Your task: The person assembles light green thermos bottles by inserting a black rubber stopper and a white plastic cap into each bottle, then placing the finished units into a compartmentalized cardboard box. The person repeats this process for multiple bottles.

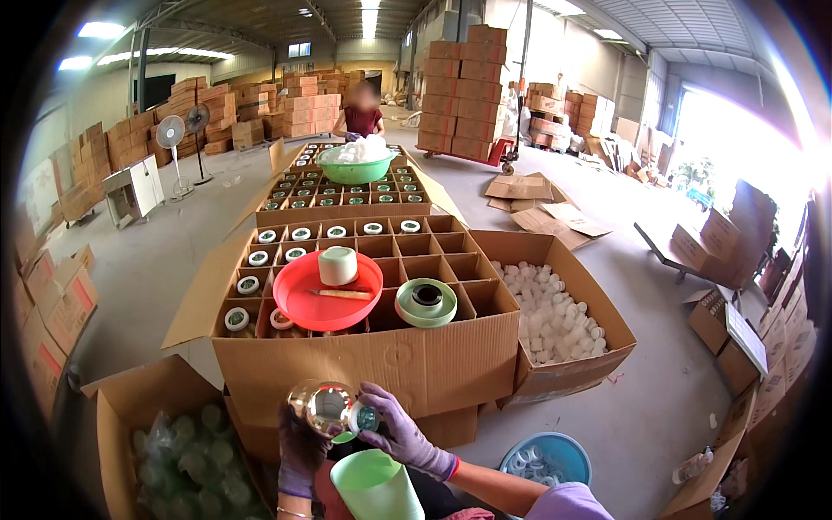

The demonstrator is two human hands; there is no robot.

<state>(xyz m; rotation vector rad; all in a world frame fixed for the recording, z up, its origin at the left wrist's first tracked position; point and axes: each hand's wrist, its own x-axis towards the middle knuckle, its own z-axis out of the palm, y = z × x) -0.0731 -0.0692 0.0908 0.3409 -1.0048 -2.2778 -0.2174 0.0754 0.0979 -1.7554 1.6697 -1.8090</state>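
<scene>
A shiny, mirror-like rounded glass vessel (322, 407) is held in front of the large carton, its greenish glass end (366, 420) towards the right. Gloved in purple, my left hand (301, 446) closes around its left and lower side. My right hand (400, 431), in a matching glove, grips the greenish end with its fingers. Below, at my lap, a pale green plastic cylinder (377, 485) stands tilted, open end up. Part of another light green piece (344, 436) shows between the vessel and the cylinder.
A divided carton (364, 368) holds several white-rimmed jars, a red basin (303, 308) and a green lid-like dish (438, 316). Around it stand a carton of white caps (555, 303), a carton of bagged green pieces (191, 459) and a blue basin (576, 459). A co-worker (361, 117) is behind.
</scene>
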